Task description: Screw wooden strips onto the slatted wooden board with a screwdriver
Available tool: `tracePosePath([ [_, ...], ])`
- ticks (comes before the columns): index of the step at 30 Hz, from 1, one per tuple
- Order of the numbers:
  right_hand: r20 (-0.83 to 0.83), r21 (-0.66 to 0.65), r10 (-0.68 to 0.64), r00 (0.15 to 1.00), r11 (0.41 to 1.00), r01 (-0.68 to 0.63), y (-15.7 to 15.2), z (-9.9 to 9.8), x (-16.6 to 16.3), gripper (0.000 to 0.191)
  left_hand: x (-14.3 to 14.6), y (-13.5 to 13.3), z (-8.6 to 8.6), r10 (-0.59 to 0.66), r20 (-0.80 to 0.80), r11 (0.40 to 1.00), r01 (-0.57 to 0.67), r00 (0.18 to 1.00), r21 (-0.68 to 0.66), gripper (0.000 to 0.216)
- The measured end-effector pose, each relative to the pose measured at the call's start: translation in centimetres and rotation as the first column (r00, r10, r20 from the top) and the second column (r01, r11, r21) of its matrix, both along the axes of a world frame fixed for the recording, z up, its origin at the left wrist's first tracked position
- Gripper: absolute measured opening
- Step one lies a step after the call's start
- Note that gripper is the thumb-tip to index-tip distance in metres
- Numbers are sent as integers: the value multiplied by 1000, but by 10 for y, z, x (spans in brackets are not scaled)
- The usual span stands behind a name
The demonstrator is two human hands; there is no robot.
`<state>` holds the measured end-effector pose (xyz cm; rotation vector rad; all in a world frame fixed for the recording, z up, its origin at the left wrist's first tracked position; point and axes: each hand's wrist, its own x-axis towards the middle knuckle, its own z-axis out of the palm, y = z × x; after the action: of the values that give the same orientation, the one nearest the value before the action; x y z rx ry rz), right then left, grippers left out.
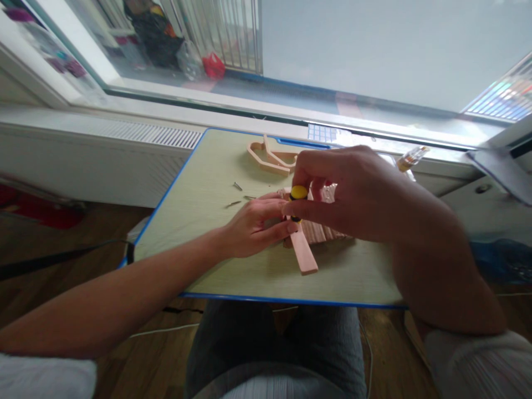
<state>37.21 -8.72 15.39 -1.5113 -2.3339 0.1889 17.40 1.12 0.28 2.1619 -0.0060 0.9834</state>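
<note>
My right hand (pixel 341 188) grips a screwdriver (pixel 298 193) by its short yellow and black handle, held upright over the wood. The handle and fingers hide its tip. My left hand (pixel 260 224) is closed on a flat light-wood piece (pixel 305 255), its thumb and fingers close to the screwdriver. One end of this strip points towards me. Beneath and right of it lies a ridged wooden block (pixel 324 230), partly covered by my right hand. Left of my fingers, a few loose screws (pixel 237 186) rest on the table.
Two bent wooden frame pieces (pixel 266 163) lie at the back of the small blue-edged table (pixel 187 221). A window sill stands behind it, with a small amber-and-clear bottle (pixel 411 159) at the right. A radiator (pixel 124 149) is on the left.
</note>
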Motion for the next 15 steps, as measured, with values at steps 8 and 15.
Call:
tracePosePath([
  [8, 12, 63, -52, 999, 997, 51, 8, -13, -13, 32, 4, -1, -4, 68, 32, 998, -68, 997, 4, 17],
  [15, 39, 71, -100, 994, 993, 97, 7, -8, -6, 32, 3, -2, 0, 44, 8, 999, -44, 999, -13, 11],
])
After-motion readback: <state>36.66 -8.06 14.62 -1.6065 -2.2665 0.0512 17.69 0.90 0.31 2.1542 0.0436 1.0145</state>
